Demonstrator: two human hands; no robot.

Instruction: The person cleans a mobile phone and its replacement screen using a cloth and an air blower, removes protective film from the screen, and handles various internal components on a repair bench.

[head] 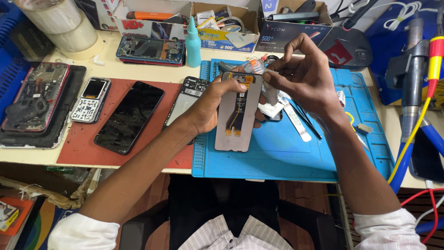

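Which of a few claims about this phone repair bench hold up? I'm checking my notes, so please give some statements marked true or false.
1. The left hand holds a grey rectangular phone screen panel with its back facing up. True.
2. That panel lies flat on the red mat. False: it is held up over the blue silicone work mat.
3. The right hand pinches at the panel's top edge. True.
4. The teal plastic squeeze bottle lies on its side. False: it stands upright.
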